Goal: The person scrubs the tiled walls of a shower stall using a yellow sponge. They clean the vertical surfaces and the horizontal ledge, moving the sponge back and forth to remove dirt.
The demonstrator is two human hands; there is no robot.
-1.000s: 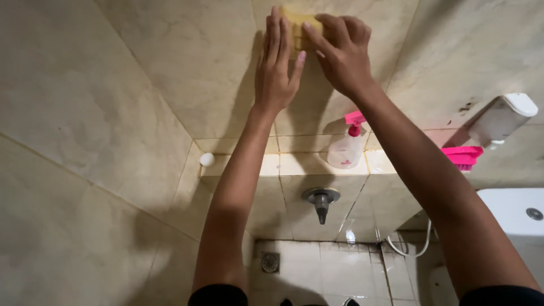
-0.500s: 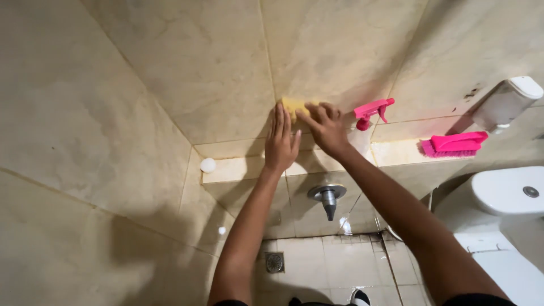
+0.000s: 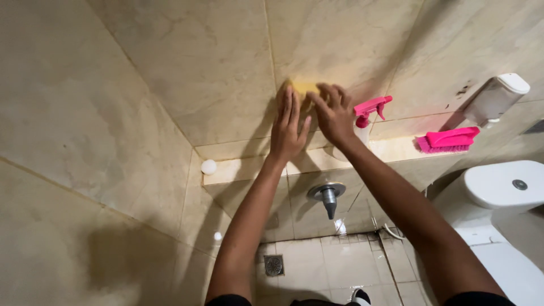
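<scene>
A yellow sponge (image 3: 302, 88) is pressed flat against the beige tiled wall (image 3: 198, 62), just beside the vertical grout line and above the ledge; only its upper edge shows, the rest lies under the fingers. The left hand (image 3: 288, 127) lies open with fingers straight and together, its tips on the sponge's left part and the palm flat on the tile below; the right hand (image 3: 333, 113) has its fingers bent, pressing on the sponge's right side, and the two hands touch at the fingertips. Just beside the right wrist, on the ledge (image 3: 243, 168), stands a spray bottle with a pink trigger (image 3: 368, 113); further right along the ledge lies a pink scrubbing brush (image 3: 447, 139), bristles to the left; above it a white dispenser (image 3: 494, 97) is fixed to the wall. At the ledge's left end sits a small white ball-shaped thing (image 3: 209, 166). Below the ledge a metal tap (image 3: 327, 195) juts out; a white toilet (image 3: 501, 190) stands at the right; the wet floor tiles hold a square drain (image 3: 273, 264).
</scene>
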